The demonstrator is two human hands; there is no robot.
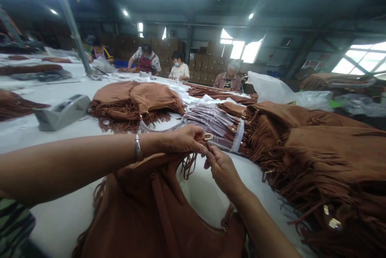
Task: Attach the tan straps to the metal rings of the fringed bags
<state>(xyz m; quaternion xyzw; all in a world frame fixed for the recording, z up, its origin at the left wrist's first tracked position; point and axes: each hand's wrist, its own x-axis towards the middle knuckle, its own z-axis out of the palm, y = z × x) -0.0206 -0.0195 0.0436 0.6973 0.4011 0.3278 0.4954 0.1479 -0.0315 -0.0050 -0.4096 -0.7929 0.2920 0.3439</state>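
A brown fringed handbag (pixel 132 213) lies in front of me, with a strap running down its face and a curved opening on its right side. My left hand (pixel 185 139), with a silver bangle at the wrist, pinches the bag's upper corner beside a gold ring (pixel 208 136). Close against it, my right hand (pixel 223 165) has its fingers closed on the same corner, just below the ring. The fingertips of both hands nearly meet there. What exactly lies between the right fingers is too small to make out.
A grey tape dispenser (pixel 62 113) stands at left on the white table (pixel 63 230). Fringed bags (pixel 135 97) lie behind my hands, and a large pile of bags (pixel 331 149) fills the right. Wrapped straps (pixel 212 119) lie between them. Several people sit or stand across the table.
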